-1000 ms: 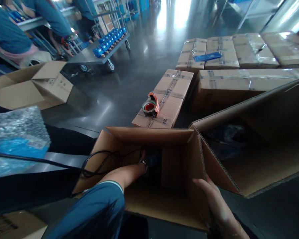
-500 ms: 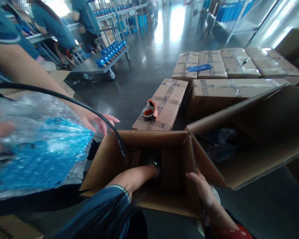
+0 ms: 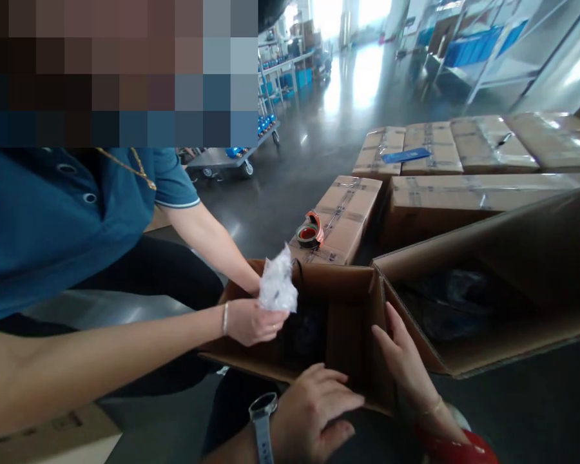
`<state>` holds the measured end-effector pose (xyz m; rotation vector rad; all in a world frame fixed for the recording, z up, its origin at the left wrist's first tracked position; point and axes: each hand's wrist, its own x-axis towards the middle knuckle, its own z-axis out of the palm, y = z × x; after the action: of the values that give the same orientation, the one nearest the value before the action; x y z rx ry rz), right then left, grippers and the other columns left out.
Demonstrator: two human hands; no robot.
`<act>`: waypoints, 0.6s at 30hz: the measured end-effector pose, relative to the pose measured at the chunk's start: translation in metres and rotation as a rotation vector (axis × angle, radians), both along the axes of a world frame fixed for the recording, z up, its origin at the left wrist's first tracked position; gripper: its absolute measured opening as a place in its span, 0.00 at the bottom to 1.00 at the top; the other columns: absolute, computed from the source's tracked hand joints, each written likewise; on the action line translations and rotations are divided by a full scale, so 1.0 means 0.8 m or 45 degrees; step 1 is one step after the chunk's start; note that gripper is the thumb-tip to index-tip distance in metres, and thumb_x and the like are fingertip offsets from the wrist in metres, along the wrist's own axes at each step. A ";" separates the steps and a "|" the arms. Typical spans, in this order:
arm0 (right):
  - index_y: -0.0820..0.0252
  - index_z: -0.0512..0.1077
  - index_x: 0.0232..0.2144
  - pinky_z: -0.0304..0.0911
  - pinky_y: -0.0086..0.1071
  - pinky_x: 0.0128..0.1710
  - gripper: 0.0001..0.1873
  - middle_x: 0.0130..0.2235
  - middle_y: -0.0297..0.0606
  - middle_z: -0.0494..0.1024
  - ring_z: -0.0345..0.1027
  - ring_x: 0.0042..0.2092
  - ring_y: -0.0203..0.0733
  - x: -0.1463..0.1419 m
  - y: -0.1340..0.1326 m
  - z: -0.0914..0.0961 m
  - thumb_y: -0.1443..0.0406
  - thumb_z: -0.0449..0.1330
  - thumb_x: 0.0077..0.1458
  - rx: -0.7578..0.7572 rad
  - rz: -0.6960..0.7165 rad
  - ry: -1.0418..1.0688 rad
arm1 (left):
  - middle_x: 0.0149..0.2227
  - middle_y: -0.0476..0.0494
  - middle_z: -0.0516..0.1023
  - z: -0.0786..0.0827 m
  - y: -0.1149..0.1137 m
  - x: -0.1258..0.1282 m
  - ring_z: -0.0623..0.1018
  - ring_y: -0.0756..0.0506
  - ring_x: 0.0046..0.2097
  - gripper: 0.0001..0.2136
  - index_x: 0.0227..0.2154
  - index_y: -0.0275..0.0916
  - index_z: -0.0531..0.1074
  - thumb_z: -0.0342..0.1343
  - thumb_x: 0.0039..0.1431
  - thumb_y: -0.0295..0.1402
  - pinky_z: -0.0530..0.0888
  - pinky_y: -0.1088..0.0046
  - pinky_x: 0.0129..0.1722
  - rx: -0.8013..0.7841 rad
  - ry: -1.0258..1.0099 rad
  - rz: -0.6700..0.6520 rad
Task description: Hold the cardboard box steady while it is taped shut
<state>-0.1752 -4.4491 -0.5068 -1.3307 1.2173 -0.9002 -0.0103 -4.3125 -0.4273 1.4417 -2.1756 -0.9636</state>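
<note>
An open cardboard box [image 3: 350,328] stands before me, with something dark and wrapped inside, too dim to make out. My left hand [image 3: 314,406], wearing a watch [image 3: 263,409], is over the box's near edge with fingers spread and nothing in them. On the box's right wall is my right hand [image 3: 406,361], its thumb on the inner side and its fingers on the outer side. A co-worker's hand [image 3: 256,321] holds a small bubble-wrapped item [image 3: 278,283] above the box's left part. The co-worker's other hand is partly hidden behind it.
A second open box [image 3: 526,258] with plastic-wrapped contents adjoins on the right. Beyond lie taped cartons [image 3: 478,142], one bearing a tape roll [image 3: 309,233], another a blue flat piece [image 3: 406,155]. The co-worker [image 3: 77,238] leans in from the left. A cart [image 3: 217,158] stands behind.
My left hand has come out of the box. The large bubble-wrapped blue item has left the view at left. The co-worker has leaned in, holding a small wrapped item over the box.
</note>
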 end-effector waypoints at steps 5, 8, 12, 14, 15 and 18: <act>0.65 0.51 0.63 0.39 0.45 0.68 0.36 0.65 0.45 0.52 0.43 0.66 0.44 -0.018 0.011 0.031 0.52 0.51 0.58 -0.283 0.081 0.130 | 0.59 0.40 0.66 -0.047 0.014 -0.010 0.63 0.33 0.62 0.25 0.59 0.43 0.60 0.53 0.59 0.35 0.58 0.38 0.59 -0.038 -0.334 -0.186; 0.62 0.56 0.61 0.43 0.44 0.67 0.32 0.65 0.43 0.54 0.46 0.66 0.43 -0.051 0.014 0.048 0.53 0.51 0.59 -0.347 0.253 0.260 | 0.59 0.42 0.66 -0.044 -0.007 -0.032 0.63 0.35 0.62 0.23 0.59 0.44 0.59 0.52 0.61 0.36 0.60 0.40 0.60 -0.084 -0.284 -0.261; 0.56 0.62 0.59 0.51 0.41 0.64 0.28 0.60 0.38 0.64 0.56 0.61 0.44 -0.130 -0.041 0.084 0.54 0.53 0.58 -0.234 0.603 0.345 | 0.59 0.44 0.67 -0.018 -0.050 -0.075 0.63 0.40 0.62 0.20 0.58 0.45 0.61 0.49 0.63 0.37 0.58 0.49 0.63 -0.125 0.030 -0.190; 0.56 0.68 0.54 0.56 0.42 0.60 0.25 0.55 0.38 0.70 0.62 0.57 0.48 -0.178 -0.108 0.098 0.54 0.55 0.56 -0.187 0.638 0.439 | 0.59 0.45 0.67 -0.004 -0.080 -0.107 0.64 0.42 0.61 0.19 0.57 0.46 0.63 0.49 0.63 0.37 0.59 0.57 0.64 -0.067 0.304 -0.041; 0.56 0.72 0.51 0.58 0.43 0.58 0.23 0.52 0.38 0.73 0.65 0.54 0.49 -0.200 -0.151 0.102 0.55 0.56 0.55 -0.197 0.622 0.523 | 0.59 0.45 0.66 0.003 -0.101 -0.128 0.63 0.43 0.61 0.19 0.57 0.45 0.64 0.50 0.63 0.37 0.60 0.60 0.64 0.007 0.481 0.076; 0.59 0.78 0.36 0.62 0.45 0.52 0.11 0.37 0.39 0.79 0.70 0.41 0.48 -0.250 -0.293 0.092 0.64 0.60 0.51 -0.130 0.579 0.797 | 0.62 0.44 0.62 0.020 -0.189 -0.207 0.60 0.43 0.64 0.21 0.58 0.43 0.62 0.48 0.62 0.37 0.57 0.61 0.65 0.375 1.120 0.567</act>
<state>-0.3749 -4.6836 -0.4330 -1.9569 1.2499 -0.2189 -0.1755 -4.4636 -0.4110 1.1944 -1.0686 -1.4184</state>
